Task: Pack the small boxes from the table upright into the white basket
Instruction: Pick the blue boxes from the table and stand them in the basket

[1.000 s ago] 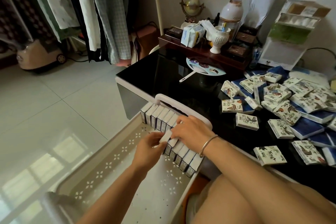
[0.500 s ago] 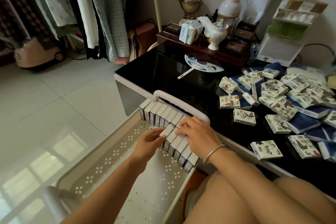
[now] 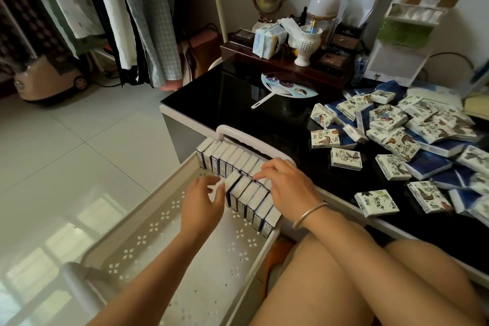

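My left hand (image 3: 203, 200) against end box (image 3: 231, 188) of near row, pinching or just pushing, can't tell. My right hand (image 3: 287, 186) flat on box tops, grasping nothing. Upright rows (image 3: 238, 164) run along white basket (image 3: 158, 219) right wall. Remaining loose boxes (image 3: 345, 157) flat on table (image 3: 238, 103), off to right; right hand nearer.

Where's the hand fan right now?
Head view, center: the hand fan lies flat on the black table, in front of the wooden tray, left of the loose boxes.
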{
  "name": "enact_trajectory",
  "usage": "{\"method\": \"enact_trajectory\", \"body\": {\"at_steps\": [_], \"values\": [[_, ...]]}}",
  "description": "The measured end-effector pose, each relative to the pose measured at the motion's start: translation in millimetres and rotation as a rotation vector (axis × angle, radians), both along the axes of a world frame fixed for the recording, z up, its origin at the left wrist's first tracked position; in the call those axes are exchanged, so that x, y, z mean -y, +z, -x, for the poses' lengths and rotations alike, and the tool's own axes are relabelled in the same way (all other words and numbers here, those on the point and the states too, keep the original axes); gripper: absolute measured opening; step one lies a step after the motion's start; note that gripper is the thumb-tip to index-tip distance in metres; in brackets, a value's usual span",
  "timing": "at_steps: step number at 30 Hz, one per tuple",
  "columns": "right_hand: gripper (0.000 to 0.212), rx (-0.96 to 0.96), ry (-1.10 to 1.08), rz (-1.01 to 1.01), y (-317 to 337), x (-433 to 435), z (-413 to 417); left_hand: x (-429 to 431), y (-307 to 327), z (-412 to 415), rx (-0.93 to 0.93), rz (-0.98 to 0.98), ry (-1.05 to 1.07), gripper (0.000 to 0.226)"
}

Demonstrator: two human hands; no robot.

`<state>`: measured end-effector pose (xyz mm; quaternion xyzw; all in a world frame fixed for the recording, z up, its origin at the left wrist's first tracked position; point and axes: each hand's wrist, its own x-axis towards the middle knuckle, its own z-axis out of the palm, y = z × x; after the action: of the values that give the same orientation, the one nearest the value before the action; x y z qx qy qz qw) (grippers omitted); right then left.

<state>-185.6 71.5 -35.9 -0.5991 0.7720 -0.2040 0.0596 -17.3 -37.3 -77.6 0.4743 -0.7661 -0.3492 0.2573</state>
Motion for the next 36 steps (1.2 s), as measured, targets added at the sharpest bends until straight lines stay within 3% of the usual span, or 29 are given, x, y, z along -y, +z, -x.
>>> {"method": "enact_trajectory", "body": {"at_steps": [4, 12, 16, 20, 22, 30, 36], "values": [[0.039, 0.136, -0.117, 0.129, 9, -18, 10, -31, 33, 31, -0.097, 0.227, -0.150, 0.013], [0.038, 0.289, -0.567, 0.291, 24, -89, 84, -114, 57, 140, -0.185, 0.158, -0.535, 0.019], [0.035, 0.150, -0.743, 0.187, 19, -130, 130, -109, 50, 189, -0.004, 0.218, -0.611, 0.026], [0.041, -0.193, -0.927, -0.143, 7, -152, 163, -91, 50, 234, 0.245, 0.415, -0.653, 0.039], [0.050, -0.272, -0.971, -0.236, -1, -157, 177, -85, 49, 253, 0.348, 0.497, -0.668, 0.044], [0.050, -0.236, -0.901, -0.329, -17, -150, 224, -89, 38, 289, 0.441, 0.544, -0.619, 0.039], [0.044, -0.130, -0.969, -0.121, -23, -145, 230, -71, 35, 306, 0.494, 0.506, -0.581, 0.042]]}}
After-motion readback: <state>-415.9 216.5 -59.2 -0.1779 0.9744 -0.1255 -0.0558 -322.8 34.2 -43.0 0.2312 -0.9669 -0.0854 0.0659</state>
